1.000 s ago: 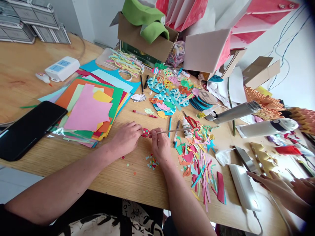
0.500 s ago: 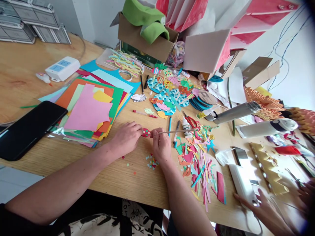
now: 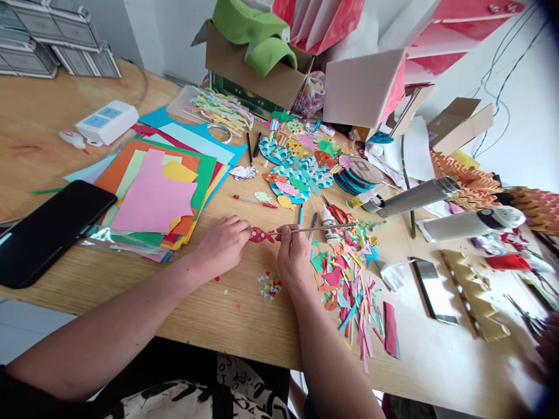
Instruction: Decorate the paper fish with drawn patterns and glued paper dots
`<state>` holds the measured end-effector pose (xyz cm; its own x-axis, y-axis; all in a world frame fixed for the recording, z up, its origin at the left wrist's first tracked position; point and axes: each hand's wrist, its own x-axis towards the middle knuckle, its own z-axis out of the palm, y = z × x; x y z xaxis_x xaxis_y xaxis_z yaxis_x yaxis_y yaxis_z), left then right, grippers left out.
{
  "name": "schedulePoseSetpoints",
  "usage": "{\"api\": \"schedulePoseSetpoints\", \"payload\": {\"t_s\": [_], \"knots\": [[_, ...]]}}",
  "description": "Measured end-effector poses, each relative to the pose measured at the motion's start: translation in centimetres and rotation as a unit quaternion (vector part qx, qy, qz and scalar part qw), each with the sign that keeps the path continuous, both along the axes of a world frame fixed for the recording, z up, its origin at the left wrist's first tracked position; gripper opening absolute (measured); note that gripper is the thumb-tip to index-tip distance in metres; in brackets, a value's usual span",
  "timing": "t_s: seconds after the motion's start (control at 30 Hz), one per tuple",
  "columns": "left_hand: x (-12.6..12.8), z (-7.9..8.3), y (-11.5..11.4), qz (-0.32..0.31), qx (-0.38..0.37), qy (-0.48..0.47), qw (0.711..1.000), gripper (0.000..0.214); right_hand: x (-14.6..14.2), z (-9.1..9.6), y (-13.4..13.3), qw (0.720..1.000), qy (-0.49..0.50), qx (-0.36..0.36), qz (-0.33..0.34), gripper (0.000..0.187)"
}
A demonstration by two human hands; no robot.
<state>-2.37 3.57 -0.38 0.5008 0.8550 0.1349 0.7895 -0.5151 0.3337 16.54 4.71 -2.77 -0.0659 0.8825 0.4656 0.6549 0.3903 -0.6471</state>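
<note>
Between my hands is a small red paper fish (image 3: 258,234) with pale dots. My left hand (image 3: 229,238) is closed on its left end, fingers pressed together. A thin wooden stick (image 3: 325,227) is pinched in my right hand (image 3: 293,250), its tip at the fish's tail; whether the tip touches the paper I cannot tell. Just below lies a little heap of tiny coloured paper bits (image 3: 271,286). Past my hands are a yellow paper fish (image 3: 286,202), a red pen (image 3: 255,201) and a white glue bottle (image 3: 329,226).
Coloured paper sheets (image 3: 152,192) and a black phone-like slab (image 3: 56,230) lie to the left. Paper scraps (image 3: 349,285) spread to the right, near red-handled scissors (image 3: 336,214). Finished-looking fish on blue wavy discs (image 3: 290,183) sit behind. A phone (image 3: 434,291) lies far right.
My right hand has shifted right with the stick, uncovering the fish's tail. At the right, another person's hand and the white device beside it have left, so the phone shows fully.
</note>
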Motion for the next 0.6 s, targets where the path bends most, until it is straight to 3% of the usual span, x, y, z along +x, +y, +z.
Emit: {"api": "schedulePoseSetpoints", "payload": {"t_s": [0.6], "knots": [[0.05, 0.03, -0.03, 0.001, 0.009, 0.007, 1.000, 0.026, -0.01, -0.01, -0.13, 1.000, -0.018, 0.009, 0.022, 0.028]]}}
